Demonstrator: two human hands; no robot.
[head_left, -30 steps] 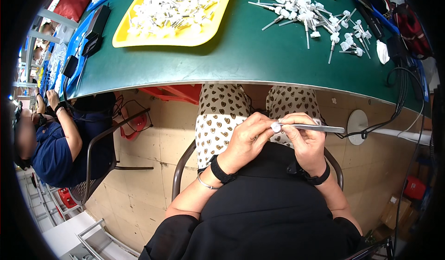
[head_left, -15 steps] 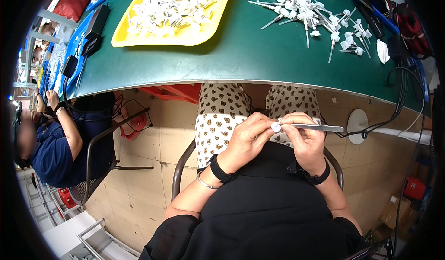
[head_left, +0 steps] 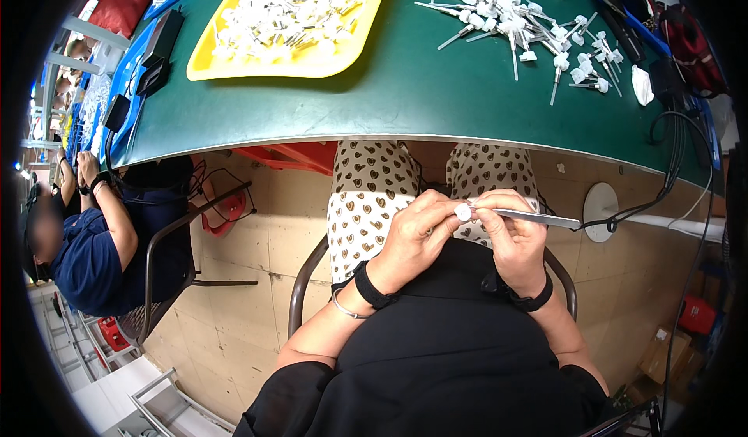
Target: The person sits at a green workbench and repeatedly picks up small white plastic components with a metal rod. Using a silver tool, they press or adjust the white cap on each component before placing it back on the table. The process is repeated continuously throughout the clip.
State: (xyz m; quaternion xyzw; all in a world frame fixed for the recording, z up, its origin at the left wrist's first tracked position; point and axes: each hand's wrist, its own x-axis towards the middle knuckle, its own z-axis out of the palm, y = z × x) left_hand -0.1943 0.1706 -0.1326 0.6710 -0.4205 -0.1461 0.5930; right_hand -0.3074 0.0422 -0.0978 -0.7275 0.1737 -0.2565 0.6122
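My left hand (head_left: 421,230) pinches a small white plastic cap-like part (head_left: 463,212) between thumb and fingers, its round end facing up. Close against it, my right hand (head_left: 510,238) is closed on slim grey metal tweezers (head_left: 545,219), whose blunt back end points right. Their tips are hidden by my fingers at the white part. Both hands are above my lap, just in front of the table edge. On the green table (head_left: 296,113) lies a loose heap of white plastic pump heads (head_left: 510,20) with thin tubes.
A yellow tray (head_left: 312,69) full of similar white parts stands left of the heap. Black cables (head_left: 674,164) hang at the table's right end. To the left, a person in dark blue (head_left: 93,254) sits on a chair (head_left: 160,281). A crumpled white piece (head_left: 643,86) lies at right.
The back end of the tweezers has dipped slightly toward me. Both hands keep almost the same place and grip.
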